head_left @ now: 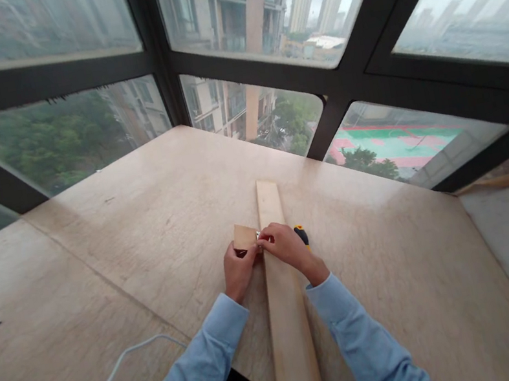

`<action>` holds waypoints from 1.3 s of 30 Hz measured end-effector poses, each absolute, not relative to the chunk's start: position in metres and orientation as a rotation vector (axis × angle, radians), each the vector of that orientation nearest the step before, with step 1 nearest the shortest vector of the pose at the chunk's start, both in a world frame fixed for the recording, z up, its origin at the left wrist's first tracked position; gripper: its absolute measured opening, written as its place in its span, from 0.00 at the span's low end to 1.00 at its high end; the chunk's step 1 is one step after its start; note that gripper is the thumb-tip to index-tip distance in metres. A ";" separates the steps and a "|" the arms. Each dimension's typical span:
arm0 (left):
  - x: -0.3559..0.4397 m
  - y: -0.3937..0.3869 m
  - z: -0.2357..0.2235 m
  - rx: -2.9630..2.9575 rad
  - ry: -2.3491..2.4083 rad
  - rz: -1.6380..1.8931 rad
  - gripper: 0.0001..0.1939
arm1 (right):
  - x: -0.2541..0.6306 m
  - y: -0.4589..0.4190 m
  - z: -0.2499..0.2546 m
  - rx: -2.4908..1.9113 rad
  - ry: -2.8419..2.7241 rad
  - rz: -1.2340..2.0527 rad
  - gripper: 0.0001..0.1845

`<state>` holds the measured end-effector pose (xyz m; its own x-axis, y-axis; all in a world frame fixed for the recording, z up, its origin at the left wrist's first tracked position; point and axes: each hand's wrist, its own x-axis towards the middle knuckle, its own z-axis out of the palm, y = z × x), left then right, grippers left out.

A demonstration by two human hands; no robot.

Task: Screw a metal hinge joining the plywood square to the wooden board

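From the head view, the left hand (239, 267) pinches a small brown piece (245, 236) between nearly closed fingers. The right hand (286, 245), fingers curled over a board (289, 322), meets a small silvery piece (258, 234); whether it grips this, I cannot tell. From its fingertips the brown piece lies toward ten o'clock, nearer the left hand; the board's long axis runs six to twelve.

Plank (288, 322) pale cream; flat piece (244, 236) tan; tool (302, 235) seemingly black and yellow; sill (158, 201) mottled beige.
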<state>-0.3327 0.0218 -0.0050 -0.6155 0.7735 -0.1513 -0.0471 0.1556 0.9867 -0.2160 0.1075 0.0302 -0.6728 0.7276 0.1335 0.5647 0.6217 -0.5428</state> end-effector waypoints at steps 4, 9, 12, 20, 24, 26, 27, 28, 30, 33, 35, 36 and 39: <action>-0.330 0.025 -0.002 0.528 1.645 1.547 0.17 | -0.211 0.112 0.029 -0.987 -2.545 0.673 0.07; -0.332 0.028 0.003 0.419 1.583 1.494 0.16 | -0.209 0.110 0.034 -0.906 -2.590 0.716 0.05; -0.335 0.029 0.005 0.385 1.557 1.479 0.15 | -0.209 0.108 0.037 -0.928 -2.603 0.716 0.05; -0.333 0.029 0.005 0.425 1.548 1.514 0.17 | -0.212 0.107 0.031 -0.981 -2.619 0.662 0.04; -0.333 0.028 0.007 0.469 1.567 1.480 0.18 | -0.211 0.110 0.027 -0.936 -2.610 0.672 0.01; -0.333 0.028 0.008 0.478 1.571 1.440 0.19 | -0.210 0.111 0.025 -0.907 -2.607 0.687 0.02; -0.333 0.027 0.009 0.477 1.572 1.422 0.20 | -0.209 0.111 0.025 -0.895 -2.605 0.694 0.02; -0.334 0.028 0.009 0.475 1.570 1.411 0.20 | -0.209 0.111 0.024 -0.885 -2.603 0.701 0.03; -0.335 0.028 0.009 0.463 1.543 1.418 0.21 | -0.208 0.111 0.023 -0.876 -2.598 0.706 0.02; -0.336 0.028 0.009 0.436 1.489 1.462 0.20 | -0.208 0.111 0.022 -0.873 -2.580 0.724 0.02; -0.336 0.028 0.009 0.424 1.483 1.479 0.21 | -0.208 0.112 0.021 -0.862 -2.567 0.750 0.02; -0.337 0.029 0.009 0.423 1.482 1.484 0.21 | -0.208 0.112 0.021 -0.857 -2.561 0.762 0.02; -0.337 0.029 0.008 0.427 1.473 1.496 0.22 | -0.208 0.112 0.021 -0.847 -2.549 0.783 0.03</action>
